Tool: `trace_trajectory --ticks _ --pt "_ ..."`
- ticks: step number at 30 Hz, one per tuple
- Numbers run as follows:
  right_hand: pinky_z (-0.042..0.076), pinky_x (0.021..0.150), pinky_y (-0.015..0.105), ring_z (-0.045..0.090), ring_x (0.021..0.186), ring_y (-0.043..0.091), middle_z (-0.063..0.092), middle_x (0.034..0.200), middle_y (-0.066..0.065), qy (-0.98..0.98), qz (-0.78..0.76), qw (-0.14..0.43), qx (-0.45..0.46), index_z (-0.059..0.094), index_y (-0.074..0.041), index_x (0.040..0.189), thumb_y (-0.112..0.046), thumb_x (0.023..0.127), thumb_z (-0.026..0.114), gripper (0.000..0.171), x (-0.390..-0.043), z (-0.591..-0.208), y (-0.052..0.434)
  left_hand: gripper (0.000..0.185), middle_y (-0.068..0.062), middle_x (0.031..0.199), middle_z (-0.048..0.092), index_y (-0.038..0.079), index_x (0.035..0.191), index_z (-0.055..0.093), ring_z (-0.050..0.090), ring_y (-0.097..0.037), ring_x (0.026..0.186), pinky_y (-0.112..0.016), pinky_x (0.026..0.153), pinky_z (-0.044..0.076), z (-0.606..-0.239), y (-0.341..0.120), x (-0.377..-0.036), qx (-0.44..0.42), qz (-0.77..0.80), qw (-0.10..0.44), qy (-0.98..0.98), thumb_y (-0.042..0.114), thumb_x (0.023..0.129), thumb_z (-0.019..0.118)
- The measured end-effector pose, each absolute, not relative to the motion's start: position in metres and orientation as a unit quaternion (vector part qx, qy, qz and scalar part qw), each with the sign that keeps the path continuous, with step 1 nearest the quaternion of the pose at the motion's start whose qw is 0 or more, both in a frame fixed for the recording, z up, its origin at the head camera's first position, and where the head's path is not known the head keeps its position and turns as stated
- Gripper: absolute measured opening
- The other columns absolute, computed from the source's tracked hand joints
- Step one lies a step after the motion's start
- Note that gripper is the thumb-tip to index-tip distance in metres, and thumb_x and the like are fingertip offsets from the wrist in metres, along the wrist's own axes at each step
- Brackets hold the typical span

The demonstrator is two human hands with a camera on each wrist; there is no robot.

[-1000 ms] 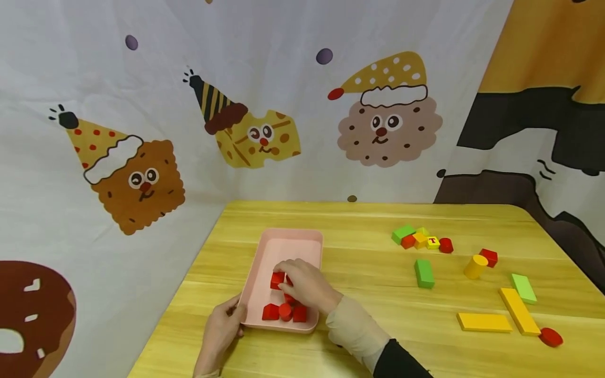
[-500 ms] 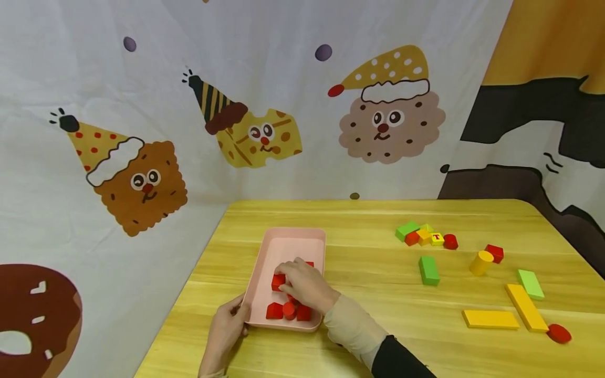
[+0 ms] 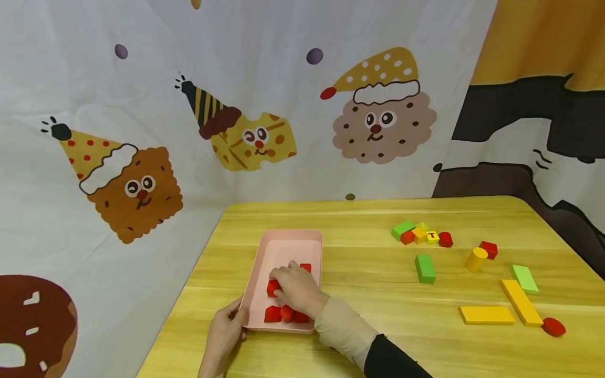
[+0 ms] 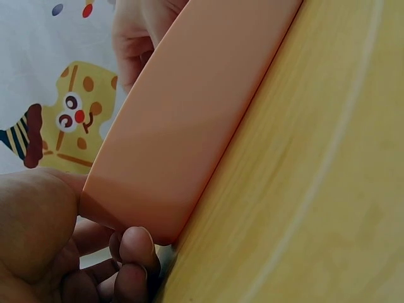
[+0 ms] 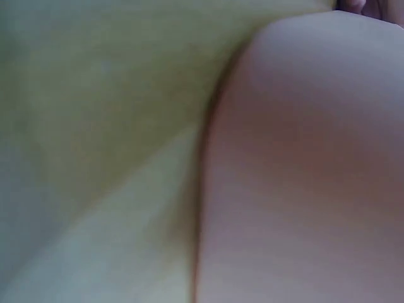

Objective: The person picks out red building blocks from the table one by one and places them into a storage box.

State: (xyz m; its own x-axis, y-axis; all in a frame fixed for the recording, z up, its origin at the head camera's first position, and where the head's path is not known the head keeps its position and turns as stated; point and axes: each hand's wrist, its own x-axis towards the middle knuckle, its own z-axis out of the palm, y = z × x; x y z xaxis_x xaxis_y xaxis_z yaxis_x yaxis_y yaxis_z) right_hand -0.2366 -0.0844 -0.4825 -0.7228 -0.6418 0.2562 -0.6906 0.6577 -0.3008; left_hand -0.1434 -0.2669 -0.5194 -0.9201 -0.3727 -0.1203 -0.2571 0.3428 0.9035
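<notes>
A pink tray (image 3: 290,242) lies on the wooden table in the head view. My left hand (image 3: 226,328) grips its near left corner. In the left wrist view the thumb is at the rim and the curled fingers (image 4: 136,246) are at the corner's underside. Over the tray, my right hand (image 3: 299,290) pinches a red block (image 3: 273,288) between thumb and fingers. Nearer me inside the tray sit a red block with a peaked top (image 3: 272,314), a red cylinder (image 3: 287,314) and another red block (image 3: 301,317), partly hidden by the right hand. One more red block (image 3: 305,268) shows behind that hand.
Right of the tray, several coloured blocks cluster at the back, including a green block (image 3: 403,230) and a red one (image 3: 445,239). Closer are a green block (image 3: 425,269), a yellow cylinder (image 3: 476,259), long yellow blocks (image 3: 487,315) and a red round piece (image 3: 553,327). A patterned curtain (image 3: 293,194) borders the table.
My right hand has shifted slightly toward me inside the tray with the red block, and a red block behind it has come into sight. The left hand keeps its grip on the tray.
</notes>
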Motion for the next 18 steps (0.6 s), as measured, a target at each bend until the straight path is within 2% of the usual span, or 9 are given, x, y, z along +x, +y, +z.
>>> trace_trajectory --ticks 18 --pt "0.035 0.06 0.019 0.041 0.073 0.012 0.066 0.091 -0.007 -0.91 0.197 0.053 0.362 0.067 -0.017 0.099 -0.017 0.082 0.079 0.021 -0.2362 -0.4866 -0.0861 0.039 -0.008 0.073 0.056 0.002 0.131 0.06 0.051 -0.016 0.046 -0.028 0.042 0.047 -0.5207 -0.2672 -0.1431 0.183 -0.539 0.063 -0.82 0.017 0.095 0.059"
